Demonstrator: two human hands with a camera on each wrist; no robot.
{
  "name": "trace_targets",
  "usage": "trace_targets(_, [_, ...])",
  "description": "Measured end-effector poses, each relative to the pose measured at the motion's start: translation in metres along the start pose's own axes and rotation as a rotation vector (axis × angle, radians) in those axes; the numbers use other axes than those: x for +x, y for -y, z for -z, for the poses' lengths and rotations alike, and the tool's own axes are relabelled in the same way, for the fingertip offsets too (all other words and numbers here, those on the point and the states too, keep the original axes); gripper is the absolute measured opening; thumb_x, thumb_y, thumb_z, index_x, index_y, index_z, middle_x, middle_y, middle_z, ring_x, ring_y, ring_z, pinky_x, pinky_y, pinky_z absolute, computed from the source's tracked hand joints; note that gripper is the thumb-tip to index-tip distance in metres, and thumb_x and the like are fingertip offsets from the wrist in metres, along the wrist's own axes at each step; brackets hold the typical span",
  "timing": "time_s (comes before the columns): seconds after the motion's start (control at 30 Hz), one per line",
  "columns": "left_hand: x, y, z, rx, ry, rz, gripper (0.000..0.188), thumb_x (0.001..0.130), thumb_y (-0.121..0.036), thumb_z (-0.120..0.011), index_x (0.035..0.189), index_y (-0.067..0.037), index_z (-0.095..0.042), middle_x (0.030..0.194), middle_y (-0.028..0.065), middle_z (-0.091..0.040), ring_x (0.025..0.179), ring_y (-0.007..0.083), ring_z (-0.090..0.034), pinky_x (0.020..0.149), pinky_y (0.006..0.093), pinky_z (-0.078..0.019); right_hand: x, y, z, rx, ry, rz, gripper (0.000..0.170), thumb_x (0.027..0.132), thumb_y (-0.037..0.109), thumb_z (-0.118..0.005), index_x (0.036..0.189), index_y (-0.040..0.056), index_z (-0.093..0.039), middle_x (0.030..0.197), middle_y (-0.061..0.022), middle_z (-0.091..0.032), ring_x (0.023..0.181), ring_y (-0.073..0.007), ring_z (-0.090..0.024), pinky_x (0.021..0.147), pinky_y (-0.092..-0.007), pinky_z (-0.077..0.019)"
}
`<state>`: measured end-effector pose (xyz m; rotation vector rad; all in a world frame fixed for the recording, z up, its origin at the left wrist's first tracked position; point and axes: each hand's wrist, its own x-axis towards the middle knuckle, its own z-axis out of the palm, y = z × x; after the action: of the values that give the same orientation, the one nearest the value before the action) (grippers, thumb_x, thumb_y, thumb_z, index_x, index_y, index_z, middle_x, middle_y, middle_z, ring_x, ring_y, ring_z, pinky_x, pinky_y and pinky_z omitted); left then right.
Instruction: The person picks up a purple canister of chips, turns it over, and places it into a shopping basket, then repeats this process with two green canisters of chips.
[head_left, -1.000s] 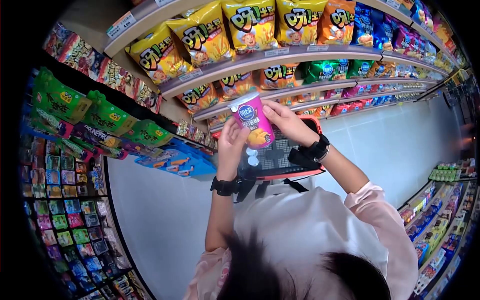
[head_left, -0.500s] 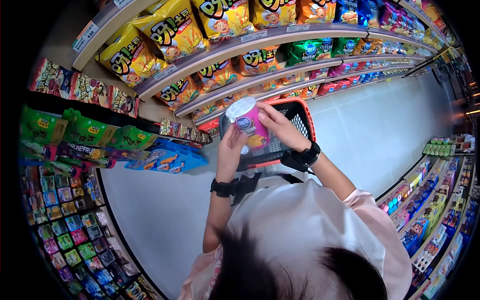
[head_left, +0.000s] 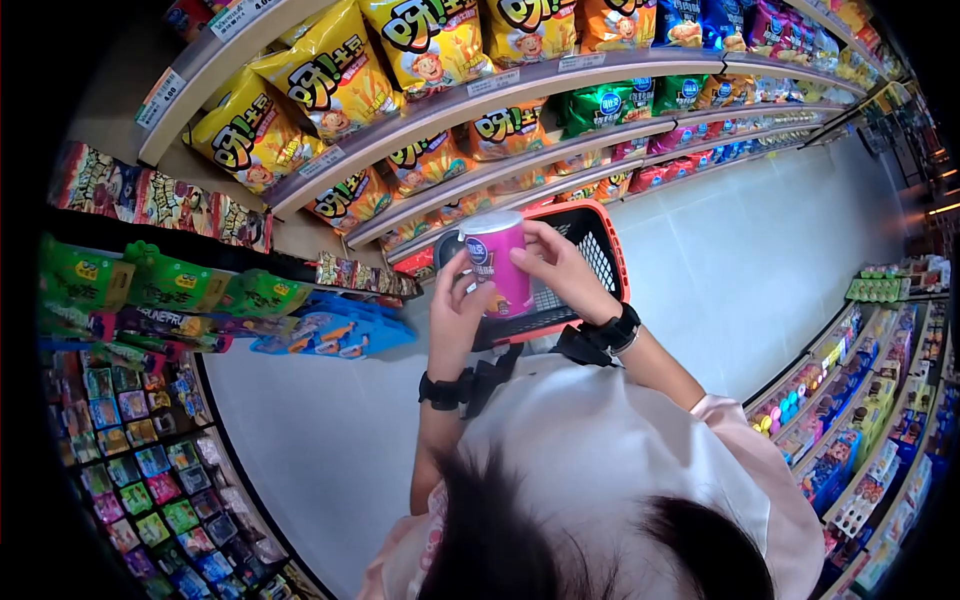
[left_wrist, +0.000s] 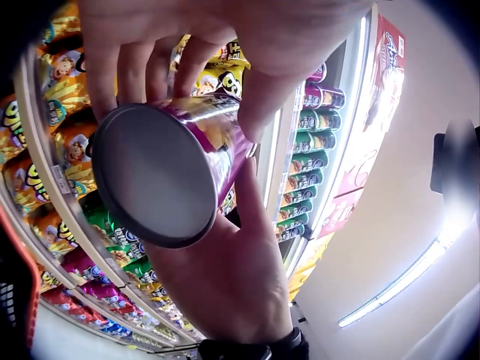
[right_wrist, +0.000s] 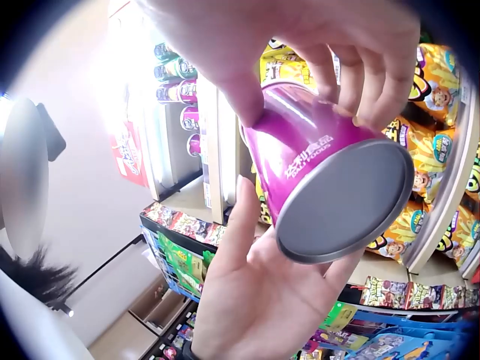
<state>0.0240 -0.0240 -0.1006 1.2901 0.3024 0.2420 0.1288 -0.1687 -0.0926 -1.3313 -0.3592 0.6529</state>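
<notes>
A pink-purple potato chip canister point(head_left: 508, 272) with a pale lid point(head_left: 492, 222) is held between both hands over the basket in the head view. My left hand point(head_left: 460, 312) grips its left side, fingertips near the blue oval logo. On the opposite side my right hand point(head_left: 562, 268) holds it, thumb across the front. In the left wrist view, the canister's grey base point(left_wrist: 157, 176) faces the camera. White lettering shows on the purple wall point(right_wrist: 307, 146) in the right wrist view.
A red-rimmed black shopping basket point(head_left: 622, 255) lies below the canister. Shelves of yellow chip bags point(head_left: 335, 75) run along the front. Hanging green snack packs point(head_left: 185, 275) and a blue display point(head_left: 330, 325) stand at left; more shelves point(head_left: 850, 440) are at right.
The canister has tipped and turned in both hands, its logo shifting toward the left side. The head view has moved, showing more of the basket.
</notes>
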Motion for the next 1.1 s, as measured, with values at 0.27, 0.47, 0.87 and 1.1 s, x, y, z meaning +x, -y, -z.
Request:
trace_targets(0.27, [-0.013,0.015,-0.004,-0.093,0.039,0.085,0.075,0.080,0.003,-0.064,0.141,0.001,-0.019,0.135,0.0149,-0.035,0.116,0.0206,-0.048,0.094,0.0305,-0.0443,-0.014,-0.014,-0.002,-0.038,-0.077,0.060,0.035,0.092,0.023,-0.056,0.120,0.0017,-0.051,0.102,-0.0047,-0.052,0.093,-0.0107,-0.050,0.080,-0.0246,-0.0422])
trace_targets(0.47, [-0.012,0.010,-0.010,-0.140,0.051,0.013,0.069,0.082,0.000,-0.062,0.139,0.001,-0.023,0.132,0.0143,-0.039,0.117,0.0198,-0.046,0.096,0.0303,-0.0413,-0.021,-0.026,0.006,-0.087,-0.062,0.084,0.037,0.098,0.029,-0.043,0.117,-0.0005,-0.052,0.104,-0.0066,-0.054,0.096,-0.0123,-0.051,0.085,-0.0246,-0.0404])
trace_targets(0.87, [-0.021,0.016,-0.013,-0.002,0.067,0.071,0.067,0.085,-0.009,-0.063,0.138,-0.001,-0.024,0.125,0.0148,-0.047,0.114,0.0203,-0.050,0.091,0.0308,-0.0449,-0.034,-0.026,0.002,0.053,-0.008,-0.051,0.026,0.095,0.022,-0.053,0.109,0.0009,-0.050,0.097,-0.0036,-0.057,0.090,-0.0071,-0.054,0.079,-0.0219,-0.0435])
trace_targets(1.1, [-0.029,0.015,-0.008,-0.060,0.008,0.059,0.065,0.085,-0.011,-0.063,0.137,0.000,-0.025,0.126,0.0150,-0.047,0.116,0.0204,-0.048,0.095,0.0313,-0.0417,-0.038,-0.023,-0.004,0.016,-0.015,-0.073,0.032,0.097,0.026,-0.048,0.116,-0.0002,-0.052,0.101,-0.0039,-0.058,0.092,-0.0081,-0.054,0.081,-0.0228,-0.0437])
